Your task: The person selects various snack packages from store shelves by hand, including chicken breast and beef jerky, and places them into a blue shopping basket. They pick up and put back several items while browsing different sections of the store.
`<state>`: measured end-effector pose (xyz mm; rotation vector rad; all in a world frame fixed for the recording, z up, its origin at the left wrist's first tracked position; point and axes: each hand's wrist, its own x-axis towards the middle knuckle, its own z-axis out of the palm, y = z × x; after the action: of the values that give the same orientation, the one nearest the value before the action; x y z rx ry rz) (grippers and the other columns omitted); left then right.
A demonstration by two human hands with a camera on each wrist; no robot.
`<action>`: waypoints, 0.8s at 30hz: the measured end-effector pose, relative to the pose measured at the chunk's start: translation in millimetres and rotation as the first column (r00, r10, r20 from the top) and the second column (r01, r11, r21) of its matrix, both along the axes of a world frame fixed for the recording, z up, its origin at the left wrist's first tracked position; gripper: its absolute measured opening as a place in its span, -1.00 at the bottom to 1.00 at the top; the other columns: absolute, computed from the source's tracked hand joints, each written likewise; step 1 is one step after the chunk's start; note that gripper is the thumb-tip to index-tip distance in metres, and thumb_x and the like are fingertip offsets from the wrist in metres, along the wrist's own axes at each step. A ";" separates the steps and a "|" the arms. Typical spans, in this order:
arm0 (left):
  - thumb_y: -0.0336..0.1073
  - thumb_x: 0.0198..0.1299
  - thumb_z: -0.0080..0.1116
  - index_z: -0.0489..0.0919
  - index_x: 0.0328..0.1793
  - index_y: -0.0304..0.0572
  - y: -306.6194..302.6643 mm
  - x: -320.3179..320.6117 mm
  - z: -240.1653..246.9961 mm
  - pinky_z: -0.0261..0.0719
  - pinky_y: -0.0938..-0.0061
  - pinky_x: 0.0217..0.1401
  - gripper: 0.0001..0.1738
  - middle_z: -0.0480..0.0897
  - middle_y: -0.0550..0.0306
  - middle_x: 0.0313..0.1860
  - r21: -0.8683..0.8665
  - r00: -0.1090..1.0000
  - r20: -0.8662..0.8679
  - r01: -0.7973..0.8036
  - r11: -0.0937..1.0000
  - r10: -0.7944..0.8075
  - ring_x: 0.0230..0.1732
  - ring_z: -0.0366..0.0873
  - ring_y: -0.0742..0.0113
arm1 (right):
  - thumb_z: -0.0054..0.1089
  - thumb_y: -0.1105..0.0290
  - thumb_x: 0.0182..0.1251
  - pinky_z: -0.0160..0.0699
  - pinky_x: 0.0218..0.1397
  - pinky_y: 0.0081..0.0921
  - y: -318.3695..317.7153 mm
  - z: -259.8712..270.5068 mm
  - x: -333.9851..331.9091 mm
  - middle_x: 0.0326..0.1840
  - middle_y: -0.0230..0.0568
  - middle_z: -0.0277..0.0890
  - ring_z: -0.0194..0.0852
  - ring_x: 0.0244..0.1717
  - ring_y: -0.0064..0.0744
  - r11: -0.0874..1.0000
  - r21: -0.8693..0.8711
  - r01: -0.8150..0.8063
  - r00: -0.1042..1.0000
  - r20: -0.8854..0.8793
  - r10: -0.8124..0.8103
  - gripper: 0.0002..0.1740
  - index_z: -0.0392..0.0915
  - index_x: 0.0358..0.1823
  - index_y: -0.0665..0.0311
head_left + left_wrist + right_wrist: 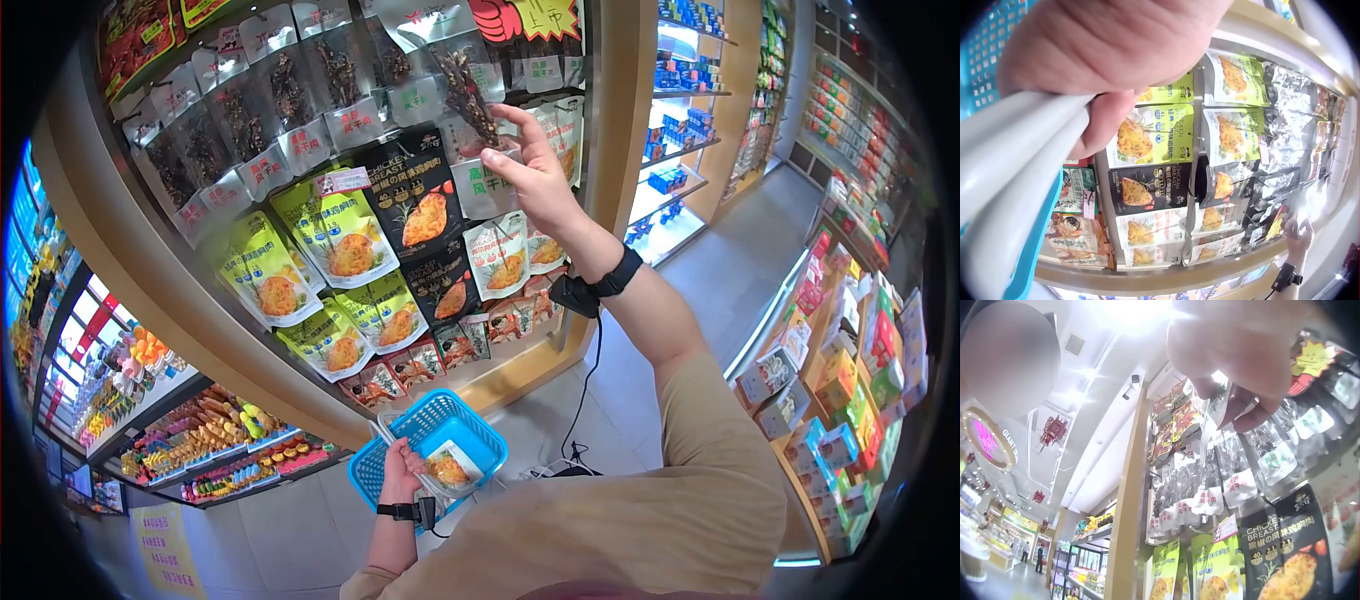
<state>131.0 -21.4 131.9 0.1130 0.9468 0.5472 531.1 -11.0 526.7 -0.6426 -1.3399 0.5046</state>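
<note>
My right hand (535,175) is raised to the upper rack and pinches the edge of a clear-and-silver pouch of dark dried meat (466,92), thumb in front. The pouch overlaps similar ones hanging behind it. In the right wrist view the right hand (1235,356) covers most of what it holds. Low down, my left hand (403,463) grips the pale handles (1016,150) of a blue plastic basket (487,425), fingers curled round them. Inside the basket lies one white pack with a chicken picture (452,468).
Green chicken breast pouches (345,240) and black ones (420,195) hang below the dried meat. Small snack packs (410,365) line the bottom row. A wooden shelf frame (130,235) borders the rack at left. Boxed goods (840,400) stand on a display at right; a black cable (583,400) hangs down.
</note>
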 end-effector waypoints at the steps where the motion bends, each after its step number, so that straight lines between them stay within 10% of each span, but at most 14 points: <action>1: -0.10 0.28 0.06 0.11 -0.68 0.20 -0.6 2.6 2.9 0.05 0.52 -0.75 -0.50 0.04 0.43 -0.83 0.003 1.000 0.003 -0.005 1.000 0.005 -0.84 0.00 0.50 | 0.06 0.54 0.42 0.44 0.26 -0.37 -6.6 -4.7 -4.4 0.22 -0.10 0.47 0.50 0.18 -0.38 0.999 0.031 0.006 0.999 0.032 -0.007 -0.37 0.06 0.46 0.20; 6: -0.08 0.30 0.05 0.11 -0.68 0.20 5.7 8.9 8.9 0.08 0.51 -0.74 -0.48 0.04 0.42 -0.83 0.023 0.998 0.062 0.009 1.000 -0.010 -0.84 0.02 0.49 | 0.17 0.54 0.36 0.44 0.20 -0.46 -61.7 -79.5 -13.8 0.08 -0.20 0.48 0.46 0.14 -0.51 0.954 -0.299 -0.014 0.994 0.100 0.046 -0.53 0.19 0.22 0.27; 7: -0.08 0.31 0.05 0.11 -0.69 0.20 3.9 11.1 14.7 0.08 0.51 -0.74 -0.48 0.04 0.42 -0.83 0.030 0.998 0.070 0.004 1.000 -0.007 -0.83 0.02 0.48 | 0.19 0.54 0.35 0.45 0.11 -0.55 -61.5 -112.7 -0.7 -0.03 -0.32 0.46 0.46 0.11 -0.59 0.935 -0.331 0.127 0.936 0.352 -0.003 -0.59 0.24 0.14 0.28; 9: -0.07 0.31 0.05 0.11 -0.69 0.19 -3.5 10.8 21.6 0.08 0.52 -0.74 -0.47 0.04 0.43 -0.83 0.035 0.997 0.075 0.001 0.999 -0.004 -0.83 0.02 0.48 | 0.34 0.43 0.29 0.44 -0.02 -0.59 -69.5 -173.3 1.8 -0.18 -0.40 0.44 0.45 -0.01 -0.64 0.767 -0.627 -0.136 0.965 0.093 0.247 -0.58 0.31 0.06 0.27; 12: -0.06 0.32 0.06 0.16 -0.65 0.17 -7.0 7.2 12.0 0.08 0.53 -0.73 -0.51 0.05 0.43 -0.81 0.085 0.995 0.100 0.013 0.996 -0.022 -0.82 0.03 0.48 | 0.45 0.34 0.20 0.47 0.01 -0.50 -89.8 -266.1 -8.9 -0.14 -0.39 0.52 0.43 -0.05 -0.59 0.564 -0.825 0.037 0.921 0.247 0.302 -0.63 0.49 -0.04 0.23; 16: -0.07 0.34 0.06 0.18 -0.62 0.15 -6.3 9.5 13.6 0.05 0.54 -0.74 -0.53 0.08 0.41 -0.80 0.086 0.995 0.099 0.019 0.996 -0.027 -0.81 0.04 0.51 | 0.44 0.17 0.23 0.44 0.13 -0.44 -87.4 -371.0 -30.1 -0.06 -0.31 0.56 0.46 -0.01 -0.44 0.391 -0.915 0.098 0.731 0.333 0.596 -0.55 0.55 0.06 0.21; 19: -0.06 0.34 0.02 0.12 -0.68 0.16 -3.1 15.5 20.6 0.05 0.53 -0.72 -0.47 0.04 0.41 -0.80 0.112 0.996 0.054 0.060 0.992 -0.066 -0.80 0.02 0.50 | 0.29 0.08 0.33 0.44 0.14 -0.36 -62.9 -409.6 -51.2 -0.03 -0.21 0.57 0.48 0.03 -0.32 0.514 -0.853 0.087 0.481 0.488 0.728 -0.46 0.49 0.25 0.17; 24: -0.07 0.35 0.04 0.11 -0.66 0.16 -6.0 20.1 14.3 0.05 0.53 -0.72 -0.47 0.02 0.41 -0.80 0.092 0.992 0.080 0.094 0.991 -0.101 -0.80 0.02 0.51 | 0.03 0.28 0.42 0.39 0.19 -0.34 -29.8 -457.2 -103.1 0.13 -0.16 0.50 0.44 0.15 -0.26 0.232 -0.973 0.009 0.408 0.215 0.887 -0.47 0.32 0.41 0.10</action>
<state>151.0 -27.4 146.2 0.2130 0.8303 0.4996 428.0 -40.8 69.5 -1.4495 -2.1602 1.8358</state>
